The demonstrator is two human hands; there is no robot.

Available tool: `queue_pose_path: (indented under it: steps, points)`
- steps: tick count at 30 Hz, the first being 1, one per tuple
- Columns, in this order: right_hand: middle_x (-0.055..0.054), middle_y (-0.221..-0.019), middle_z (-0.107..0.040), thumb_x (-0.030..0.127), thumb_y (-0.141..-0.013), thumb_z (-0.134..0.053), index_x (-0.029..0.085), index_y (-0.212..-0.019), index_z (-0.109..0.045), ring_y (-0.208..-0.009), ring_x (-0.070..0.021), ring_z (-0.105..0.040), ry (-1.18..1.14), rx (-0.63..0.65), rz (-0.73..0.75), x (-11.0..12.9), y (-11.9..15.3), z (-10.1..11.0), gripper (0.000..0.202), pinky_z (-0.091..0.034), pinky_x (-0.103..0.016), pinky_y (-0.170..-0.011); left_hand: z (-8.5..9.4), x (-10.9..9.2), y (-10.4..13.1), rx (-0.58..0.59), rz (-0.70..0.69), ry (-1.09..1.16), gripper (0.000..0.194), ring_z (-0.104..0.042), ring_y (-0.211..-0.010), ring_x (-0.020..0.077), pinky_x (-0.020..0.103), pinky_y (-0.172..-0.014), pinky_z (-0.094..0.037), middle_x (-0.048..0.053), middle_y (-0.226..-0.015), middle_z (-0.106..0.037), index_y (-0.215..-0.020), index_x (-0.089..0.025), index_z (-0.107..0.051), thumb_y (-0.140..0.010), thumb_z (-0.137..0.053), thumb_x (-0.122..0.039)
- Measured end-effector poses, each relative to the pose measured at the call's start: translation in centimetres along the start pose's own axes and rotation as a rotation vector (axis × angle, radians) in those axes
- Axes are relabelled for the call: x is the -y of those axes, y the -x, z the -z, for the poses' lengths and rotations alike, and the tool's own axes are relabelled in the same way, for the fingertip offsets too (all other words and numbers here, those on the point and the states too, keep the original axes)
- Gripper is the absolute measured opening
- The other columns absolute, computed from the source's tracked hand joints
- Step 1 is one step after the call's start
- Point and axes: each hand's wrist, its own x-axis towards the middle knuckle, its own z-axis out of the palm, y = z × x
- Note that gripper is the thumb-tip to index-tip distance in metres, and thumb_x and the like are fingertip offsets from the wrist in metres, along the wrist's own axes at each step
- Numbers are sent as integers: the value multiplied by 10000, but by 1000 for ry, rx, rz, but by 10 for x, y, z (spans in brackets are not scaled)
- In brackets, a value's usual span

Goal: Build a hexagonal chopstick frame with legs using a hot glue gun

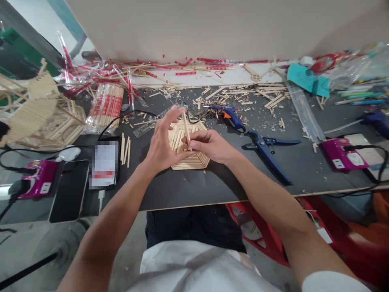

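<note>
Between my two hands a pale wooden stick [186, 126] stands nearly upright, perhaps more than one pressed together. My right hand [214, 146] pinches its lower end between thumb and fingers. My left hand [162, 144] is spread around the stick, with a fingertip at its top end and the thumb at its bottom end. Below both hands lies a many-sided frame of stacked wooden sticks [190, 164] on the dark tabletop. Several loose sticks rest inside the frame. My hands hide part of it.
A blue glue gun [229, 115] and blue cutters [269, 154] lie to the right. On the left are cut sticks [125, 150], two phones [69, 190], packed sticks [106, 103], a stick-built model [45, 109] and a purple power strip [39, 176]. Stick scraps [225, 91] litter the back.
</note>
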Motion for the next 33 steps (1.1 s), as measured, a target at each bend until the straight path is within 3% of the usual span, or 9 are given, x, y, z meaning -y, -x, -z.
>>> queue_pose_path:
  steps: [3,7,13,16,20,24,27,29,33]
  points:
    - [-1,-773,-737,453,-773,-910,178,-838,-788,-707,-88,-635,25,32,37,0,0,0,308,-532,-247,-722,-1,2,2,-17,1,-10,1210,-618,-1280,389,534,-969,-547,188,-1601,-452,-1667,-391,-79,-746,-700,-869]
    - [-1,-777,-743,452,-744,-921,176,-803,-780,-715,-103,-643,87,-28,52,1,0,-2,315,-536,-261,-719,-3,2,4,2,-10,-12,1185,-585,-1330,404,568,-1039,-516,175,-1619,-428,-1666,-394,-106,-752,-691,-870]
    - [-32,-861,-773,649,-808,-811,190,-974,-817,-732,-106,-640,134,-57,150,6,4,-6,488,-525,-259,-716,9,6,-3,45,153,259,1288,-565,-1390,378,505,-993,-580,136,-1660,-394,-1662,-491,31,-701,-727,-891]
    - [-32,-869,-774,672,-827,-782,196,-992,-811,-703,-96,-614,129,-94,170,8,5,-8,504,-513,-251,-684,19,5,-7,78,204,377,1202,-579,-1409,331,439,-965,-618,100,-1709,-351,-1658,-520,70,-739,-556,-975]
    - [-5,-846,-746,557,-760,-890,205,-976,-790,-728,-98,-623,111,-124,145,6,4,-7,425,-503,-241,-675,25,3,-9,94,228,421,1178,-558,-1448,297,373,-947,-635,74,-1762,-264,-1671,-494,74,-716,-333,-1052]
    - [14,-801,-710,453,-707,-949,200,-929,-762,-733,-102,-624,115,-132,170,0,1,-5,386,-520,-259,-713,26,4,-9,102,252,483,1215,-568,-1437,302,379,-927,-635,82,-1759,-273,-1676,-483,6,-662,-297,-1080]
    - [7,-812,-699,481,-729,-928,200,-918,-741,-725,-109,-611,141,-161,184,-2,0,-4,386,-513,-270,-692,27,4,-10,131,255,507,1252,-577,-1422,310,391,-922,-633,84,-1757,-276,-1676,-471,-26,-621,-267,-1100]
    - [-3,-825,-697,520,-765,-894,200,-918,-729,-725,-117,-610,185,-186,218,-2,1,-5,391,-517,-283,-694,26,4,-10,143,254,561,1227,-600,-1387,317,410,-920,-632,97,-1721,-352,-1675,-452,-102,-646,-288,-1093]
    - [6,-795,-669,492,-881,-812,217,-1019,-741,-657,-113,-558,518,-285,441,2,6,-3,315,-483,-281,-650,17,8,-4,116,255,582,992,-642,-1273,315,415,-881,-622,124,-1569,-526,-1591,-402,-389,-784,-547,-956]
